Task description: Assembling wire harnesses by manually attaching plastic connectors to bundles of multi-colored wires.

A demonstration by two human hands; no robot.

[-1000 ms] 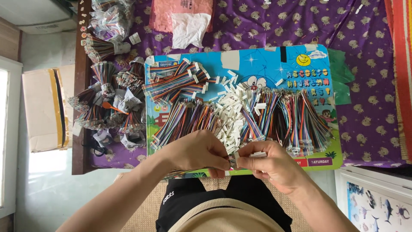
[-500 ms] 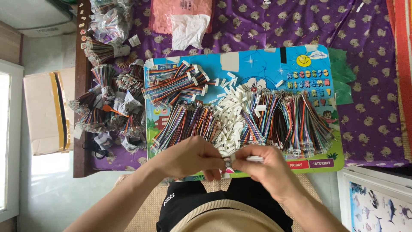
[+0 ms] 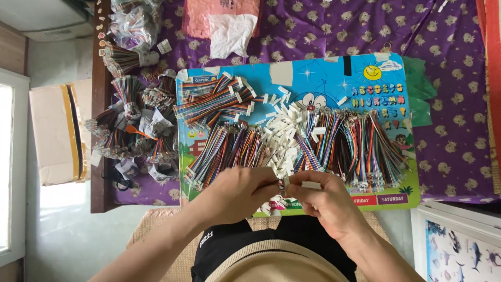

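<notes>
Between both hands (image 3: 284,196), small white plastic connector (image 3: 311,185)

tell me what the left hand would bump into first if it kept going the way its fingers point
Its fingers point right, so the left hand would probably first meet the small white connector pinched in the right hand, almost touching already; depth is hard to judge.

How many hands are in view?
2. Left hand and right hand meet at the blue board's near edge, fingers pinching a small white connector. No other hands visible.
</notes>
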